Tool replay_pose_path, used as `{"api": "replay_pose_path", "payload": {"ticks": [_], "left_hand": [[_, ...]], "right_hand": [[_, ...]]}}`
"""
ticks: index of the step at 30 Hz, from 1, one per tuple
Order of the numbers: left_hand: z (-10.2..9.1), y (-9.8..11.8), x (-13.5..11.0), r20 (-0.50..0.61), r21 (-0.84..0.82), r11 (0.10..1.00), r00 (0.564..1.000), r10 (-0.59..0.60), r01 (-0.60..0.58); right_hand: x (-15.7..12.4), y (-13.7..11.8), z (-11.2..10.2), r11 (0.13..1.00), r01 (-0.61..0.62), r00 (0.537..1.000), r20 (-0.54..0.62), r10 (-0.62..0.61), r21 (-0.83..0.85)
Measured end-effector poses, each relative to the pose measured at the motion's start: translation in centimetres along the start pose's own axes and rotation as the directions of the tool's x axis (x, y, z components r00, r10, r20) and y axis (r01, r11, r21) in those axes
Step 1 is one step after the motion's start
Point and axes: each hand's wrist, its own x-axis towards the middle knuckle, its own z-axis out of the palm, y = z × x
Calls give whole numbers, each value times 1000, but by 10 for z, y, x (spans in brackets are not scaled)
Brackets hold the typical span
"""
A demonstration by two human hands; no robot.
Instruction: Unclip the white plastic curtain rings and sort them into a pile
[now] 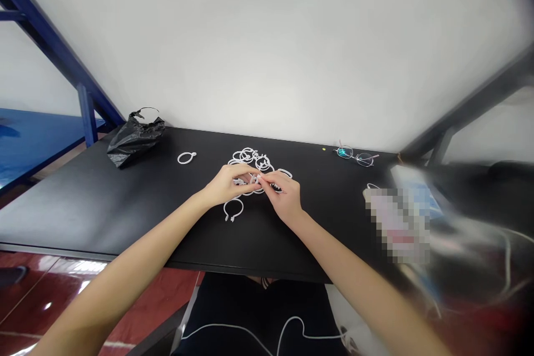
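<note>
Both of my hands meet over a loose pile of white plastic curtain rings (249,151) on the black table. My left hand (225,183) pinches one white curtain ring (253,179) between thumb and fingers. From the other side, my right hand (287,193) grips the same small ring at its end with thumb and forefinger. Fingers cover much of it, so whether its clasp is fastened cannot be made out. Just below the left hand lies an unfastened ring (224,208) with its ends apart. A closed ring (193,154) rests alone to the left of the pile.
A black plastic bag (136,142) sits at the table's back left. Eyeglasses (344,152) lie at the back right, near a tiny yellow-green bit (324,149). Blurred and pixelated items (400,228) occupy the right side. A white cable (233,325) crosses my lap below the table (92,206).
</note>
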Motion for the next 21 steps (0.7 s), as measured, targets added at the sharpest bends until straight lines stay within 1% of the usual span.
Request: {"api": "replay_pose_path", "payload": {"ticks": [5, 12, 17, 19, 21], "left_hand": [[1, 1, 0, -17, 38, 999, 1000, 25, -25], [0, 3, 0, -7, 56, 998, 1000, 6, -6], [1, 5, 0, 2, 65, 998, 1000, 7, -7], [-3, 2, 1, -48, 101, 995, 999, 10, -5], [-11, -2, 3, -158, 198, 980, 987, 27, 4]], "right_hand": [[1, 0, 0, 1000, 13, 1000, -17, -13, 4], [2, -3, -1, 1000, 1, 1000, -8, -2, -11], [2, -2, 0, 1000, 19, 1000, -14, -19, -13], [2, -1, -1, 1000, 4, 1000, -1, -4, -17], [3, 0, -1, 999, -35, 999, 6, 35, -19]]}}
